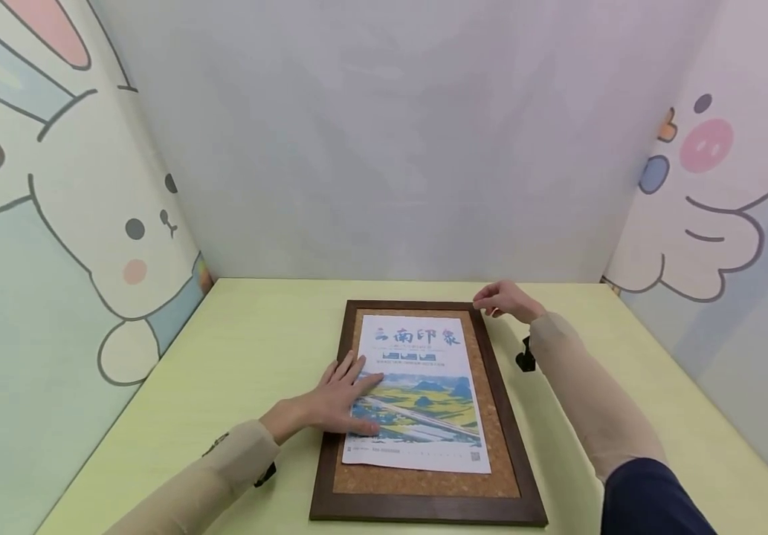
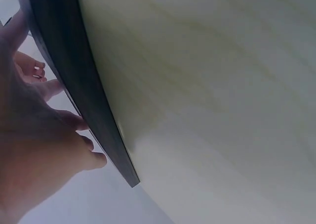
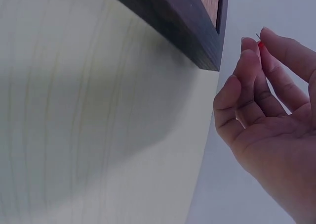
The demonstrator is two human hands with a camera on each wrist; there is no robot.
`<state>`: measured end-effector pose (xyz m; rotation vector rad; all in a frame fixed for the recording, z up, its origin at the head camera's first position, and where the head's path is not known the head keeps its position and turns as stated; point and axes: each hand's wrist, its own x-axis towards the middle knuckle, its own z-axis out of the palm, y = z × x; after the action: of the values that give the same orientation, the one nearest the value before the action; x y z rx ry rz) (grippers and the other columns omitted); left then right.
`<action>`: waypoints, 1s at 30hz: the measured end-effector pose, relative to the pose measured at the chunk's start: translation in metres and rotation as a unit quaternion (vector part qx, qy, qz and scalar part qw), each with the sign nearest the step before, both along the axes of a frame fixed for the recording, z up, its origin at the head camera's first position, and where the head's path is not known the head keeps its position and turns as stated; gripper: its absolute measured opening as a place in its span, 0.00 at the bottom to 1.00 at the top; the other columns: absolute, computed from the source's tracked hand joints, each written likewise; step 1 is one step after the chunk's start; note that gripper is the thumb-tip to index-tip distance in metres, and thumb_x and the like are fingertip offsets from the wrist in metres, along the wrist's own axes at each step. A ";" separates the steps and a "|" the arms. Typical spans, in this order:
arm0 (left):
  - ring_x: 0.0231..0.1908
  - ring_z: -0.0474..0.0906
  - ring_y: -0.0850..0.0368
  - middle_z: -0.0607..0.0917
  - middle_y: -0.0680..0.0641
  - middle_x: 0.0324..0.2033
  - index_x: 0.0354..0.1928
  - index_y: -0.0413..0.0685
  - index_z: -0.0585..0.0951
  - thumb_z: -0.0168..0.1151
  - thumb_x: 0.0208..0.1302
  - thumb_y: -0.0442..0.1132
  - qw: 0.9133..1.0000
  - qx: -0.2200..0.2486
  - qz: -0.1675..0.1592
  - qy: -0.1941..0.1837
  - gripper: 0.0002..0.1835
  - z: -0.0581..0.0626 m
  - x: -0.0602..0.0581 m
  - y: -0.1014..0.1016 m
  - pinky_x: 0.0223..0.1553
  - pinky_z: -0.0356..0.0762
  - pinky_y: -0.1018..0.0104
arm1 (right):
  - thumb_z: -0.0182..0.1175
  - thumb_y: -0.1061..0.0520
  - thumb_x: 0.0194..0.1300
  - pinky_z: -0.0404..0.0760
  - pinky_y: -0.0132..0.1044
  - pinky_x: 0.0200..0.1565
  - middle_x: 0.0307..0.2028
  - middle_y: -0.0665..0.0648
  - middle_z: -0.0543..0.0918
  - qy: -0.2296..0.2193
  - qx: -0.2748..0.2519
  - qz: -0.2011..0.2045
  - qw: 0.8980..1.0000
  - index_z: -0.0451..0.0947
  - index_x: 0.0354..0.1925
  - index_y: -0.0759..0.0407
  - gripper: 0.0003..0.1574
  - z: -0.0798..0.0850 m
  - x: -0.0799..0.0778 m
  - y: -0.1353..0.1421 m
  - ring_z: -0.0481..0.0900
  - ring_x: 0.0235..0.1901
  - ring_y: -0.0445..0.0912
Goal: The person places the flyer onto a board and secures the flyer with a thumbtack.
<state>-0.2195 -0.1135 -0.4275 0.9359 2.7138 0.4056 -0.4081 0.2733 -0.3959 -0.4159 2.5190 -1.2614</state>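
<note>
A cork board in a dark brown wooden frame lies on the table, with a printed poster on it. The poster carries blue Chinese lettering above a landscape picture. My left hand rests on the poster's left side, fingers spread. Over the frame's far right corner, my right hand pinches a red push pin between thumb and fingertips. Its thin metal point sticks out past the fingertips in the right wrist view. The left wrist view shows the left hand beyond the dark frame edge.
The pale yellow table extends on both sides of the board. A grey back wall rises behind it. Side panels with a cartoon rabbit and a white cartoon animal flank the table.
</note>
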 end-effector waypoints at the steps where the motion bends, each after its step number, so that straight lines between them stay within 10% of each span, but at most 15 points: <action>1: 0.75 0.32 0.34 0.44 0.33 0.75 0.75 0.55 0.56 0.59 0.59 0.66 1.000 -0.001 0.000 -0.001 0.47 0.000 0.001 0.001 0.70 0.36 0.32 | 0.58 0.57 0.69 0.81 0.48 0.42 0.40 0.70 0.80 0.000 -0.001 0.000 1.000 0.76 0.52 0.74 0.21 -0.001 -0.002 -0.004 0.77 0.36 0.60; 30: 0.76 0.32 0.37 0.43 0.36 0.76 0.75 0.57 0.55 0.58 0.57 0.70 1.000 -0.014 0.016 0.000 0.49 -0.001 0.006 0.004 0.72 0.35 0.36 | 0.61 0.57 0.66 0.77 0.38 0.34 0.35 0.62 0.84 -0.007 0.041 0.015 0.999 0.82 0.47 0.66 0.15 -0.011 -0.021 -0.104 0.77 0.28 0.48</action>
<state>-0.2130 -0.1090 -0.4284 0.8855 2.7295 0.3722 -0.4288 0.1697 -0.4072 -0.4229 2.5335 -1.1422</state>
